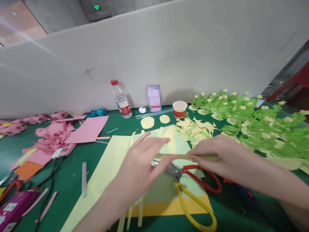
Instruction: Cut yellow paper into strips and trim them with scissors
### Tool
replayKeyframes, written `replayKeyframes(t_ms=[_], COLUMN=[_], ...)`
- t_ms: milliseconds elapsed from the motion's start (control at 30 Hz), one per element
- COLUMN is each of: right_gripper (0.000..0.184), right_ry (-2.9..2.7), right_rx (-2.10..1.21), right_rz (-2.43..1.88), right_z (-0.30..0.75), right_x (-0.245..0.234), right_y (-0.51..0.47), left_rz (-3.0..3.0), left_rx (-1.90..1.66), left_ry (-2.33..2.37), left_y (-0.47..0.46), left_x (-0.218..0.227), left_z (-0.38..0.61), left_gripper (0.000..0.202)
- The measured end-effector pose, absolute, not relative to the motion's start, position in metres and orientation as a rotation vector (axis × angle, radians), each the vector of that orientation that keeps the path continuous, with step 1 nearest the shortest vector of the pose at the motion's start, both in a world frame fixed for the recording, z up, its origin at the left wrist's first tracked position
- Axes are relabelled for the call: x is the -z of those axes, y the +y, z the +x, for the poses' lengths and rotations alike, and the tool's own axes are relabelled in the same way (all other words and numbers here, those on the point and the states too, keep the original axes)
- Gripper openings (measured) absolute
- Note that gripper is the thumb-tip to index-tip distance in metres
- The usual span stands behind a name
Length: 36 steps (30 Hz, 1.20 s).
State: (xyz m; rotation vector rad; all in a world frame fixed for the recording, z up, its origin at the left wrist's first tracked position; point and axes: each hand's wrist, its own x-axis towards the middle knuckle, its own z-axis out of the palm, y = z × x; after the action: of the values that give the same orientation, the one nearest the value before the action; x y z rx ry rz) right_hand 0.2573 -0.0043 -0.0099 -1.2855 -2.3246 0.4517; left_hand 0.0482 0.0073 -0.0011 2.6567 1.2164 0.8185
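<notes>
Over the green counter (72,174), before a pale partition (193,48), my right hand (218,153) pinches a paper strip (182,157), my left hand (138,158) with thumb and fingers apart.

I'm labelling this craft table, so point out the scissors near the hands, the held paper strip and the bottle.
Scissors (178,172): head view, on the metal pivot.
Paper strip (182,157): head view, on its middle stretch.
Bottle (124,106): head view, on the label.
</notes>
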Motion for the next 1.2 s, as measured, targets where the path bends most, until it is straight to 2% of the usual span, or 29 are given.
replayKeyframes(t_ms=[100, 200, 300, 500, 767, 1200], right_gripper=[0.021, 0.021, 0.019, 0.017, 0.016, 0.013], right_ry=[-2.327, -2.226, -2.149, -2.137, -2.166, -2.003], right_rx=[-0.533, -0.613, -0.686, -0.669, -0.470, -0.334], right_rz=[-1.261, -1.238, -1.213, -1.151, -1.055, -1.272], right_z=[0.245, 0.236, 0.232, 0.230, 0.227, 0.261], right_x=[0.013, 0.015, 0.014, 0.016, 0.020, -0.001], right_y=[0.001, 0.003, 0.003, 0.002, -0.001, 0.014], left_rz=[2.791, 2.862, 2.872, 2.884, 2.816, 2.894], left_rx=[-0.641, -0.690, -0.741, -0.597, -0.674, -1.042], left_ry=[1.124, 1.171, 1.237, 1.220, 1.220, 1.485], left_y=[-0.006, -0.008, -0.008, -0.011, -0.013, -0.018], left_x=[0.011, 0.018, 0.019, 0.023, 0.023, -0.012], left_z=[0.057, 0.056, 0.056, 0.054, 0.051, 0.026], left_gripper=[0.015, 0.024, 0.021, 0.023, 0.016, 0.012])
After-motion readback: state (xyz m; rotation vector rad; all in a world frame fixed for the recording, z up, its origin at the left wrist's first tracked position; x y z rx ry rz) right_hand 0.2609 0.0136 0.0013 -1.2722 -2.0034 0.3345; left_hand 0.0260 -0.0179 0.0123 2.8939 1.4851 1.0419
